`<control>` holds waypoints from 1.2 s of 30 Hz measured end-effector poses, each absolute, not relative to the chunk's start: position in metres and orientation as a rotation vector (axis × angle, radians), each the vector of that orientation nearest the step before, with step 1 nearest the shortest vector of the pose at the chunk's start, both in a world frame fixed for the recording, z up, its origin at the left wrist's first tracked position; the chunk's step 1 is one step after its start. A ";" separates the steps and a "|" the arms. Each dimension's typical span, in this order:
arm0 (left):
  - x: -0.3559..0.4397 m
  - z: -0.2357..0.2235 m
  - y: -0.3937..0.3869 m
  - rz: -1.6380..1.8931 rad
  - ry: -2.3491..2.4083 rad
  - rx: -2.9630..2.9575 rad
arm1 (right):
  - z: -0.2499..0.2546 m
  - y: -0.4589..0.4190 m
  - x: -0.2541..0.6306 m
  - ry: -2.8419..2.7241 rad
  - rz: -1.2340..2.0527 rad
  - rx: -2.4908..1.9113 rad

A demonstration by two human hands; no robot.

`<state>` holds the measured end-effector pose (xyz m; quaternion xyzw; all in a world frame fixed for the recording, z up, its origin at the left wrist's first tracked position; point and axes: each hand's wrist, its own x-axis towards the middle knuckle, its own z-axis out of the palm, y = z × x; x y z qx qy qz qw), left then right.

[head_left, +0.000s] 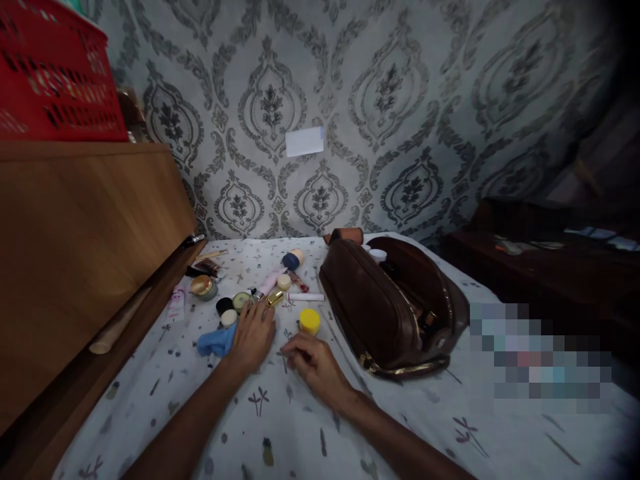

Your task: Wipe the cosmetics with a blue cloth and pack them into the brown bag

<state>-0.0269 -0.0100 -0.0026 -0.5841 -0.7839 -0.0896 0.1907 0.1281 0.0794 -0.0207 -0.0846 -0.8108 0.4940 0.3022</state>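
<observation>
My left hand lies palm down with its fingers spread over small cosmetics. Beneath its edge is a bunched blue cloth-like item. A gold tube is at its fingertips, beside a round jar with a pale green top. A white round lid and a black one sit to its left. My right hand rests on the sheet, fingers loosely bent and apart, with nothing visible in them. Just beyond it stands a yellow-lidded jar. A white pen-like tube lies farther back.
An unzipped brown bag with items inside stands to the right. Left is a wooden cabinet carrying a red basket. A gold-lidded jar and pink tube lie near it. Patterned wall closes the back.
</observation>
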 end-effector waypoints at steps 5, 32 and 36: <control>-0.029 -0.007 -0.009 -0.363 -2.183 -1.625 | -0.024 0.083 0.132 -2.235 1.199 -0.174; -0.141 0.066 0.051 0.249 -3.096 -1.491 | -0.025 0.076 0.131 -2.287 1.094 -0.155; -0.146 0.062 0.061 0.422 -3.026 -1.646 | -0.029 0.077 0.128 -2.338 1.063 -0.173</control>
